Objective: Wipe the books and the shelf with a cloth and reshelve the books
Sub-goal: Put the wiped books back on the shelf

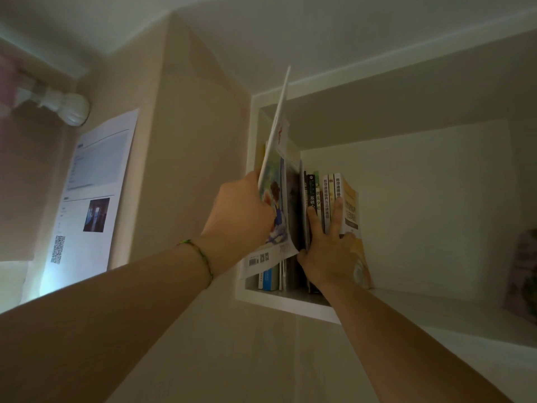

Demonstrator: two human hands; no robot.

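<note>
A white wall shelf hangs high on the wall, seen from below. A row of upright books stands at its left end. My left hand grips a thin illustrated book, tilted, with its lower part beside the row at the shelf's left wall. My right hand presses the spines of the standing books with straight fingers spread, and its thumb lies against the yellow book at the row's right end. No cloth is in view.
The shelf compartment to the right of the books is bare up to a purple patterned object at the far right. A printed sheet with a QR code hangs on the wall to the left. A curtain rod end is at the upper left.
</note>
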